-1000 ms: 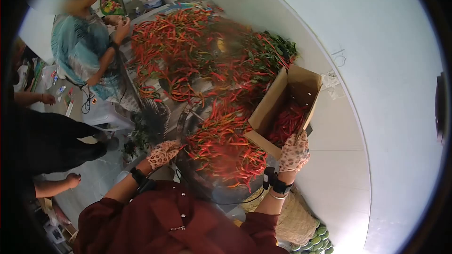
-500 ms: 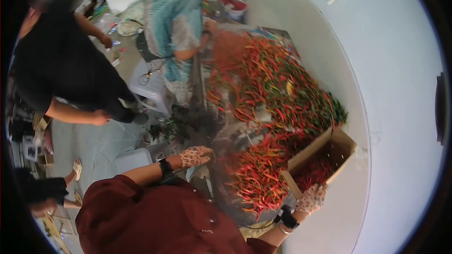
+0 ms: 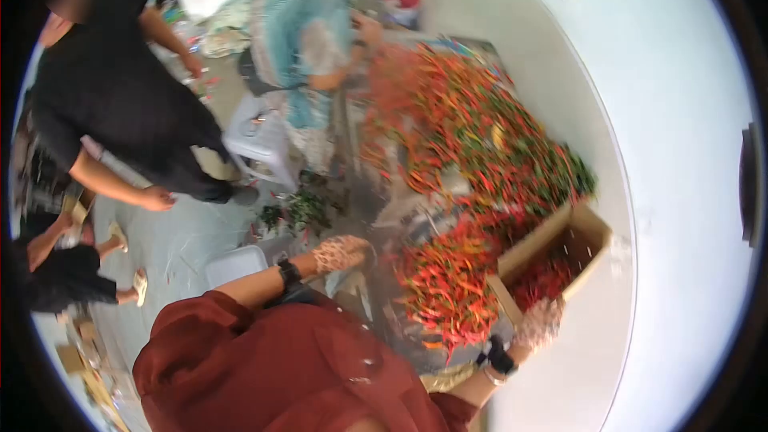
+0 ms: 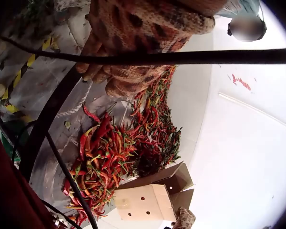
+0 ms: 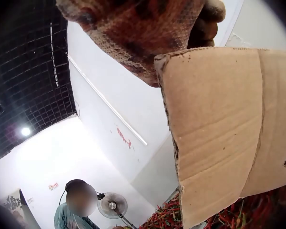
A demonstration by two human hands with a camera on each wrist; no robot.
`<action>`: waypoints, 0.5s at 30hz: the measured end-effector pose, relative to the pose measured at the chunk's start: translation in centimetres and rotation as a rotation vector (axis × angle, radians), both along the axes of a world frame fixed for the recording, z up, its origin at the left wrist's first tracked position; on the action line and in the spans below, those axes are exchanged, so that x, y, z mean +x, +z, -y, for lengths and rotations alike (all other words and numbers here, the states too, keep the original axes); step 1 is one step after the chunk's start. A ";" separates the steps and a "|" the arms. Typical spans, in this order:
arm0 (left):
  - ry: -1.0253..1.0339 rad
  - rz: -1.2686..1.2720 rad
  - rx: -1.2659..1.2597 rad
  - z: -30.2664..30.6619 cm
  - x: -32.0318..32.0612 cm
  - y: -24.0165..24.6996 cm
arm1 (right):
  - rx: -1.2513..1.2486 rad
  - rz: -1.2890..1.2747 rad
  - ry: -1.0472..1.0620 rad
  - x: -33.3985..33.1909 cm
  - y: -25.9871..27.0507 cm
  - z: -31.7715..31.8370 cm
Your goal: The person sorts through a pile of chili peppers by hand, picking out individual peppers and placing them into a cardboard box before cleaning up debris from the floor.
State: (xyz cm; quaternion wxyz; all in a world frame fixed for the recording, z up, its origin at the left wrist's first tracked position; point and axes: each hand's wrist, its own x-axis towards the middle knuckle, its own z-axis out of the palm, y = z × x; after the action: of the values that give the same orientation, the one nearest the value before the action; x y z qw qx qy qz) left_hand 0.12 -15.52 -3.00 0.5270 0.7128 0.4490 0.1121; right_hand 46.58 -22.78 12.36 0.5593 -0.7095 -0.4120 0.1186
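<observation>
Red and green chili peppers (image 3: 452, 284) lie heaped on a table, with more peppers and green stems behind. An open cardboard box (image 3: 506, 302) stands at the right of the near heap, red peppers inside. My gloved right hand (image 3: 540, 324) grips the box's near edge; in the right wrist view the hand (image 5: 148, 33) is at the corner of the cardboard flap (image 5: 214, 133), its fingers bent over the edge. My gloved left hand (image 3: 340, 254) hovers left of the near heap, holding nothing visible; in the left wrist view its fingers (image 4: 96, 71) hang loosely bent.
Across the table a person in a blue patterned top (image 3: 292, 24) bends over the peppers. At left stands a person in black (image 3: 128, 88), near a white stool (image 3: 260, 140). A wall (image 3: 576, 104) borders the right side. A fan (image 5: 112, 206) shows in the right wrist view.
The head view has swung left, so the table and box appear farther right. My right hand stays on the box's edge. My left hand stays beside the near heap, away from the peppers.
</observation>
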 end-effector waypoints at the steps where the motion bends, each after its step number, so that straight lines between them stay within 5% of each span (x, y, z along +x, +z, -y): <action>1: -0.017 -0.003 0.005 -0.1 0.1 1.0 | 0.124 -0.366 0.191 -1.1 1.2 0.4; 2: -0.037 -0.004 0.013 -0.3 0.3 2.0 | 0.212 -0.520 0.242 -1.2 1.3 0.2; 3: -0.056 -0.006 0.022 -0.5 0.4 3.1 | 0.028 -0.216 0.079 0.5 -0.7 0.1; 4: -0.065 -0.012 0.036 -0.7 0.6 4.0 | -0.365 0.355 -0.227 0.6 -0.1 -0.3; 5: -0.062 -0.021 0.054 -0.9 0.7 4.6 | -0.465 0.820 -0.314 -4.0 4.6 -1.0; 6: -0.047 -0.033 0.073 -1.1 0.8 4.8 | -0.590 0.633 -0.400 -5.9 6.8 -1.5; 9: -0.004 0.200 -0.003 -2.7 0.6 3.0 | -0.638 0.634 -0.417 -5.8 7.4 -1.1; 10: 0.029 0.468 -0.272 -4.2 0.7 1.2 | -0.583 0.635 -0.410 -5.5 7.0 -0.8; 14: -0.120 0.430 -0.227 -8.8 5.8 5.7 | -0.547 0.616 -0.401 -4.9 6.5 0.1; 15: -0.114 0.647 -0.400 -9.0 7.7 6.4 | -0.536 0.636 -0.404 -4.9 6.4 0.5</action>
State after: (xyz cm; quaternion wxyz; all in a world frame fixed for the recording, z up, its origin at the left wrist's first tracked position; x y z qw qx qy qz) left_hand 7.83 -6.48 3.41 0.7754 0.5476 0.2320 0.2122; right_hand 41.64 -23.28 18.80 0.2140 -0.8962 -0.3715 -0.1140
